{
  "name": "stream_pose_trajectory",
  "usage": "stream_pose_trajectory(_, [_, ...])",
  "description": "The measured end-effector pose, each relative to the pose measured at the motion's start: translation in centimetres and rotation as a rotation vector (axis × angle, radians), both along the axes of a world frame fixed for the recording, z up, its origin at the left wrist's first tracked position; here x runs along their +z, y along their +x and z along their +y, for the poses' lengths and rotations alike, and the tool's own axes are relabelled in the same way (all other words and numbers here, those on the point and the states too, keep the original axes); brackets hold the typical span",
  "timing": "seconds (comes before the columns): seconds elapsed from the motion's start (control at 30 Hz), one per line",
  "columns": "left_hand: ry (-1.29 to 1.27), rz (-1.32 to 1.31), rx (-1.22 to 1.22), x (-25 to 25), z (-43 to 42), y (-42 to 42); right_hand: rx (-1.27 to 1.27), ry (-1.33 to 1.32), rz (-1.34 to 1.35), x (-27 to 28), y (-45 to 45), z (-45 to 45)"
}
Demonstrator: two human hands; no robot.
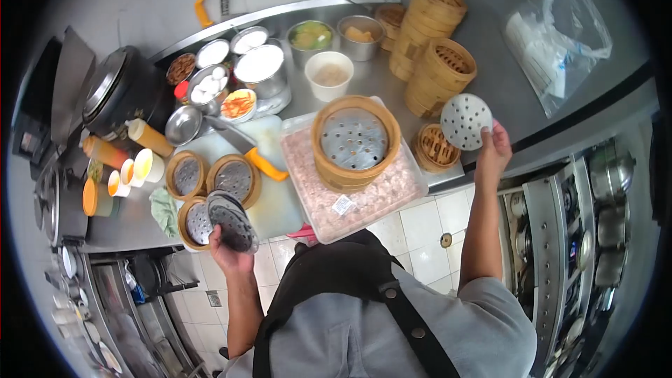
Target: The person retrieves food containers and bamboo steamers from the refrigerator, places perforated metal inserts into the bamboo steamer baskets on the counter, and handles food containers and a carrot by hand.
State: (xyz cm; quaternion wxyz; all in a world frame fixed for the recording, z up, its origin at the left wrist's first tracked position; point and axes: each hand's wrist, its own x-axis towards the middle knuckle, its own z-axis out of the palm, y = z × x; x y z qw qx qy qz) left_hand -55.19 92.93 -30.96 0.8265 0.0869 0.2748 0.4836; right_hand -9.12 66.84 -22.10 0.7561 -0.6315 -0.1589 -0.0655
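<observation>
My left hand [231, 255] grips a stack of perforated metal discs [238, 220] over the near side of the small bamboo steamers at the left. Pinched at its edge by my right hand [495, 145] is a single perforated metal disc [462, 120]. That disc hangs beside a small bamboo steamer [428, 162] whose slatted bottom shows, partly overlapping its rim. Three small steamers on the left, among them one in front [183, 227], have perforated discs inside. In the middle, a larger bamboo steamer [343, 180] also contains a perforated disc [352, 136].
The large steamer stands on a clear plastic container [402, 194] of pinkish food. A knife with an orange handle [267, 166] lies on the cutting board [269, 203]. Steamer stacks [434, 87] and a plastic bag [553, 56] are at right; ingredient bowls [329, 91] line the back.
</observation>
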Motion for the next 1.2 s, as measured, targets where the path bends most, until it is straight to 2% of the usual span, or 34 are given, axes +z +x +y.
stream_pose_trajectory(0.07, [0.013,0.015,-0.006,-0.6,0.5,-0.3,-0.097,-0.156,0.024,-7.8,4.6,-3.5])
stream_pose_trajectory(0.13, [0.028,0.071,0.0,-0.5,0.6,0.1,-0.062,-0.133,0.232,-11.3,5.5,-4.6])
stream_pose_trajectory(0.2, [0.023,0.081,-0.014,0.0,0.5,1.1,-0.1,-0.253,0.409,-10.8,4.6,-4.2])
stream_pose_trajectory(0.23, [0.024,0.08,-0.003,0.3,0.6,1.4,-0.076,-0.259,0.375,-12.5,5.3,-4.5])
stream_pose_trajectory(0.43, [0.035,0.134,-0.032,1.6,-0.4,3.8,-0.087,-0.266,0.437,-13.3,5.6,-3.3])
stream_pose_trajectory(0.53, [0.047,0.145,-0.024,1.8,-0.8,4.1,-0.113,-0.322,0.474,-12.2,5.2,-2.6])
stream_pose_trajectory(0.63, [0.051,0.133,-0.006,1.4,-1.1,3.8,-0.068,-0.287,0.415,-15.8,7.5,-3.3])
stream_pose_trajectory(0.67, [0.057,0.126,0.008,1.2,-1.2,3.5,-0.065,-0.289,0.415,-15.5,7.2,-3.4])
stream_pose_trajectory(0.73, [0.043,0.13,0.011,0.9,-1.3,2.9,-0.302,-1.197,-0.132,-13.1,5.7,-2.9])
stream_pose_trajectory(0.77, [0.031,0.13,0.011,0.8,-1.4,2.7,-0.3,-1.195,-0.138,-11.7,5.1,-2.1])
stream_pose_trajectory(0.83, [0.038,0.1,0.01,1.5,-1.8,3.2,-0.451,-1.171,-0.246,-8.1,4.2,-0.1])
stream_pose_trajectory(0.9, [0.04,0.088,0.01,1.8,-2.3,3.2,-0.265,-0.775,-0.326,-4.0,4.5,1.9])
stream_pose_trajectory(0.97, [0.062,0.067,-0.017,1.3,-2.1,3.1,-0.152,-0.705,-0.464,-0.4,4.9,4.2])
stream_pose_trajectory(1.0, [0.055,0.05,-0.028,0.8,-1.7,2.7,-0.135,-0.699,-0.457,-0.5,5.7,5.3])
stream_pose_trajectory(1.07, [0.04,0.07,-0.002,0.9,-2.0,2.8,-0.099,-0.913,-0.727,-0.4,8.1,6.5])
stream_pose_trajectory(1.2, [0.038,0.025,-0.005,1.7,-2.5,3.0,0.022,-0.883,-0.56,-0.7,11.1,7.6])
